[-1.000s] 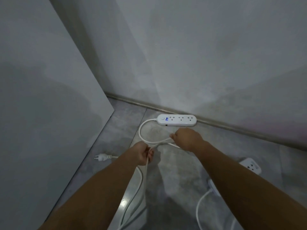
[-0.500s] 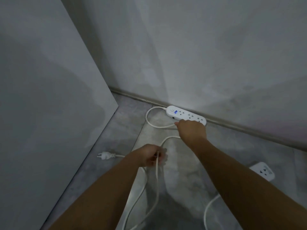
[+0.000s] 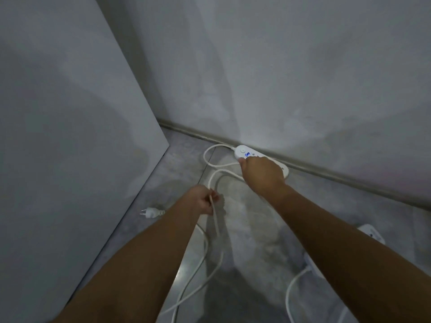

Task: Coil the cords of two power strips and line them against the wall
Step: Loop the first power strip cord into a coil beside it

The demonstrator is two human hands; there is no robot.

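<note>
Grey floor [image 3: 349, 206] holds loose plug [image 3: 151, 212]; right forearm [image 3: 326, 229] half hides second strip [image 3: 372, 233].

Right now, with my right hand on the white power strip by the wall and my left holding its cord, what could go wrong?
The left hand pinches the white cord; pulling could drag the white oblong power strip off the wall unless the right hand pins it. Its slack loops cross lower down and may tangle. The white plug lies loose and could snag.
</note>
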